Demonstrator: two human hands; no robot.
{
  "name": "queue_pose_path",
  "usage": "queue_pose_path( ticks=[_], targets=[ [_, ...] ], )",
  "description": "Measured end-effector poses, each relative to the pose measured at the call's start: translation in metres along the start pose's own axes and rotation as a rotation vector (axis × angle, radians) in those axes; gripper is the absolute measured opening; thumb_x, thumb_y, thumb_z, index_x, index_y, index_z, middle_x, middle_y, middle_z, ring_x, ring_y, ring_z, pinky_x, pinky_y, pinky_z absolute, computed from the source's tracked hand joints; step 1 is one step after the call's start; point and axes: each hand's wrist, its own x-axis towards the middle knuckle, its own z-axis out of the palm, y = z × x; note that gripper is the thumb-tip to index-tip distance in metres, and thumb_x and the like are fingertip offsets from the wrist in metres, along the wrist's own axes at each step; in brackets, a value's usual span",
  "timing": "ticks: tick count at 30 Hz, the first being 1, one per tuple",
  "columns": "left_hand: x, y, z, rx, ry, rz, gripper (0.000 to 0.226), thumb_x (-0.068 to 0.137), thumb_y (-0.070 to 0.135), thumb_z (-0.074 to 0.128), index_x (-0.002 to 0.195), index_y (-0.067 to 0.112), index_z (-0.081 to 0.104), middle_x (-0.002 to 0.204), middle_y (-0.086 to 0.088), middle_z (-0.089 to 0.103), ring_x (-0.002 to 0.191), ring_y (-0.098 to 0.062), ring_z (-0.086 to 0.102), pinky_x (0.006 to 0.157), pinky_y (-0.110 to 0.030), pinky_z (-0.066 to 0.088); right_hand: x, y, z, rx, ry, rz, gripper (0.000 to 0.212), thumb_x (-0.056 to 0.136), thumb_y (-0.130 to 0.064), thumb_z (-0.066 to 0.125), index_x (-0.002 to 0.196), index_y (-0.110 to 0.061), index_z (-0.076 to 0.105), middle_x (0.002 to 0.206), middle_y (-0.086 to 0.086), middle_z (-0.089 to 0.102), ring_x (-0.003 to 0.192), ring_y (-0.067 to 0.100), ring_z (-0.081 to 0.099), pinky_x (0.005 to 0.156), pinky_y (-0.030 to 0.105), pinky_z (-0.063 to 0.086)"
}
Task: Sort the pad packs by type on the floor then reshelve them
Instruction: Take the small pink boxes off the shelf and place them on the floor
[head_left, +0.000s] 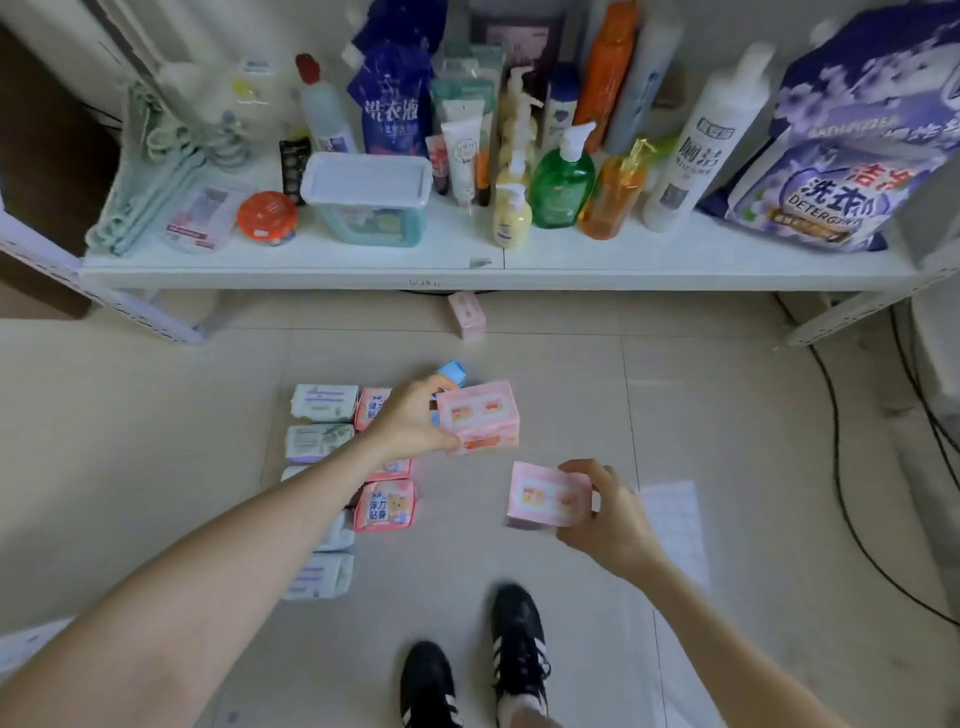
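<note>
In front of shelf (675, 275), left grip (410, 421) curls round pink pack stack (478, 415); right grip (608, 514), further from shelf, pinches matching pink pack (548, 496), prob. to add same type. Front-left of shelf, white packs (322, 402) & bear packs (384, 506) lie in separate columns; stray pack (467, 312) at shelf edge.

Clock read from centre pink packs (478, 415).
- 12 to 2 o'clock: bare floor (571, 374) up to the shelf (467, 280) edge. A lone pink pack (467, 314) lies at 12, just under the lip.
- 9 o'clock: blocked by a column of pale packs (322, 402), with pink bear packs (385, 506) just beside them.
- 8 o'clock: wide open tile beyond the columns.
- 3 o'clock: cables (841, 467) trail across the floor.
- 6 o'clock: shoes (519, 634).
- Shelf top: crowded with bottles (563, 182); only the front strip is free.
</note>
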Motion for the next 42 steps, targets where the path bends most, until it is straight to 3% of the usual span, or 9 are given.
queue_pose_path(
  ticks=[3, 6, 11, 15, 22, 28, 33, 38, 42],
  targets=[
    [0.056, -0.042, 0.036, 0.046, -0.011, 0.032, 0.062, 0.054, 0.018, 0.087, 0.112, 0.022, 0.063, 0.108, 0.007, 0.067, 0.102, -0.015, 0.063, 0.09, -0.029, 0.051, 0.057, 0.041, 0.029, -0.006, -0.027, -0.012, 0.06, 0.067, 0.001, 0.073, 0.121, -0.019, 0.056, 0.115, 0.0, 0.052, 0.094, 0.024, 0.059, 0.082, 0.041, 0.054],
    [0.104, -0.082, 0.071, 0.119, 0.034, 0.067, 0.063, 0.051, 0.027, 0.089, 0.109, 0.029, 0.064, 0.105, 0.015, 0.065, 0.096, -0.006, 0.058, 0.071, -0.007, 0.04, 0.113, 0.083, 0.057, -0.014, -0.04, -0.019, 0.061, 0.066, 0.004, 0.071, 0.121, -0.018, 0.056, 0.115, -0.002, 0.052, 0.092, 0.02, 0.059, 0.077, 0.037, 0.057],
    [0.163, -0.136, 0.119, 0.239, 0.065, 0.176, 0.068, 0.055, 0.032, 0.09, 0.117, 0.023, 0.065, 0.113, 0.003, 0.065, 0.11, -0.021, 0.052, 0.089, -0.032, 0.045, 0.184, 0.143, 0.098, 0.017, -0.038, -0.039, 0.061, 0.066, 0.001, 0.073, 0.12, -0.02, 0.055, 0.112, -0.007, 0.055, 0.093, 0.015, 0.061, 0.075, 0.028, 0.057],
    [0.189, -0.161, 0.144, 0.344, 0.108, 0.228, 0.071, 0.057, 0.04, 0.088, 0.122, 0.024, 0.064, 0.115, 0.002, 0.066, 0.109, -0.023, 0.053, 0.09, -0.038, 0.043, 0.219, 0.178, 0.124, 0.046, -0.046, -0.061, 0.06, 0.066, 0.0, 0.073, 0.118, -0.022, 0.055, 0.108, -0.01, 0.057, 0.095, 0.011, 0.06, 0.076, 0.023, 0.056],
    [0.208, -0.19, 0.175, 0.524, 0.171, 0.34, 0.066, 0.062, 0.053, 0.082, 0.12, 0.026, 0.065, 0.113, 0.005, 0.068, 0.109, -0.022, 0.053, 0.088, -0.029, 0.027, 0.24, 0.222, 0.156, 0.081, -0.06, -0.092, 0.062, 0.065, 0.002, 0.072, 0.12, -0.021, 0.053, 0.107, -0.014, 0.058, 0.102, 0.007, 0.058, 0.078, 0.014, 0.053],
    [0.216, -0.207, 0.181, 0.684, 0.147, 0.383, 0.074, 0.062, 0.066, 0.074, 0.126, 0.032, 0.06, 0.12, 0.014, 0.062, 0.116, -0.015, 0.045, 0.091, -0.031, 0.025, 0.242, 0.235, 0.171, 0.171, -0.032, -0.111, 0.082, 0.067, 0.002, 0.076, 0.138, -0.022, 0.043, 0.123, -0.01, 0.054, 0.107, -0.018, 0.049, 0.081, 0.003, 0.044],
    [0.216, -0.203, 0.169, 0.577, 0.189, 0.406, 0.078, 0.054, 0.058, 0.084, 0.122, 0.024, 0.065, 0.117, 0.006, 0.063, 0.111, -0.02, 0.049, 0.09, -0.031, 0.028, 0.241, 0.238, 0.175, 0.22, -0.026, -0.098, 0.09, 0.068, 0.0, 0.08, 0.145, -0.019, 0.038, 0.137, -0.009, 0.05, 0.124, 0.005, 0.05, 0.102, 0.022, 0.044],
    [0.239, -0.188, 0.15, 0.588, 0.237, 0.387, 0.09, 0.061, 0.061, 0.08, 0.136, 0.019, 0.052, 0.132, 0.001, 0.055, 0.123, -0.025, 0.043, 0.102, -0.036, 0.029, 0.248, 0.231, 0.179, 0.252, -0.035, -0.112, 0.095, 0.068, -0.002, 0.083, 0.147, -0.022, 0.035, 0.141, -0.008, 0.048, 0.128, 0.008, 0.048, 0.106, 0.03, 0.044],
    [0.266, -0.18, 0.143, 0.741, 0.15, 0.325, 0.094, 0.065, 0.072, 0.069, 0.141, 0.023, 0.045, 0.137, 0.005, 0.053, 0.131, -0.02, 0.033, 0.099, -0.033, 0.022, 0.259, 0.221, 0.186, 0.302, -0.033, -0.137, 0.093, 0.068, 0.0, 0.081, 0.147, -0.023, 0.035, 0.136, -0.01, 0.054, 0.117, -0.005, 0.053, 0.094, 0.018, 0.049]
  ],
)
